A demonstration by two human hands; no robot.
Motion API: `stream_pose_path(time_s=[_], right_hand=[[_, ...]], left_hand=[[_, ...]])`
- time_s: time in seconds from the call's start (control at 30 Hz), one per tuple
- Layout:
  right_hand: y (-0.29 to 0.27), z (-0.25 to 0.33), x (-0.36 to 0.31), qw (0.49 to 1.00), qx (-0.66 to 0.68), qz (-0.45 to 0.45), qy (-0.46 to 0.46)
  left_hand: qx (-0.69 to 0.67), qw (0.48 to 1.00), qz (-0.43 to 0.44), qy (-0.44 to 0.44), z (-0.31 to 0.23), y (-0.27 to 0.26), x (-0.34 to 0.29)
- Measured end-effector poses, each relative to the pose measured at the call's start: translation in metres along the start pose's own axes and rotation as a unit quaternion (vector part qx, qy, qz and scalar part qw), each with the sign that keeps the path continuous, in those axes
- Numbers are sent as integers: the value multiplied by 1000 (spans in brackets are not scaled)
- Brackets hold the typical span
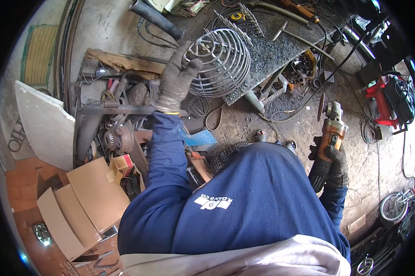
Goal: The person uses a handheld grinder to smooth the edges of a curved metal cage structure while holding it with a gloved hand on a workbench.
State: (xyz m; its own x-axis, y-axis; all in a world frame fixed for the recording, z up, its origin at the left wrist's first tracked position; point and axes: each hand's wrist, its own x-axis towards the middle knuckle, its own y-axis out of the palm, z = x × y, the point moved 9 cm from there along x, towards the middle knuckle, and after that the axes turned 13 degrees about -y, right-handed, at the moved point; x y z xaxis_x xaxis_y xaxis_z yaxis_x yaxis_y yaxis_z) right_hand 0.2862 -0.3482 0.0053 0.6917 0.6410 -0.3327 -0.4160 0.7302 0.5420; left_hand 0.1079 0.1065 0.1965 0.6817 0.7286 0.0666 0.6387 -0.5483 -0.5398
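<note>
My gloved left hand grips the rim of a round metal wire basket, a bowl-like cage of bent rods. The basket is tilted over the near left corner of a dark, grit-covered workbench. Off to the right and lower, my gloved right hand is wrapped round an orange and black angle grinder. Its disc points up and away from me, well apart from the basket. I cannot tell whether the disc is spinning.
A yellow tape measure, a hammer and metal rods lie on the bench. Cables run over the floor at right, near a red and black machine. At left are cardboard boxes, a white board and shelves of scrap.
</note>
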Motion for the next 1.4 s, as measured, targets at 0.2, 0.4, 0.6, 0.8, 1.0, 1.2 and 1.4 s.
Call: stream_pose_path(time_s=[0.2,0.4,0.6,0.8,1.0,1.2,1.4], right_hand=[[4,3,8,999,5,43,19],[-11,6,10,998,4,52,45],[-16,6,14,998,-28,36,52],[-5,4,22,996,17,56,66],[-12,9,31,998,-5,43,54],[-4,8,39,996,-7,67,53],[-1,9,34,995,0,72,69]], left_hand=[[21,994,-110,-17,-22,6,-13],[99,993,-51,-39,-61,-3,28],[235,968,-88,-3,-69,-14,63],[372,917,-56,134,-65,-34,84],[122,987,-58,-82,-45,-26,78],[207,967,-71,-133,-34,-32,48],[51,992,49,-101,-61,46,-44]])
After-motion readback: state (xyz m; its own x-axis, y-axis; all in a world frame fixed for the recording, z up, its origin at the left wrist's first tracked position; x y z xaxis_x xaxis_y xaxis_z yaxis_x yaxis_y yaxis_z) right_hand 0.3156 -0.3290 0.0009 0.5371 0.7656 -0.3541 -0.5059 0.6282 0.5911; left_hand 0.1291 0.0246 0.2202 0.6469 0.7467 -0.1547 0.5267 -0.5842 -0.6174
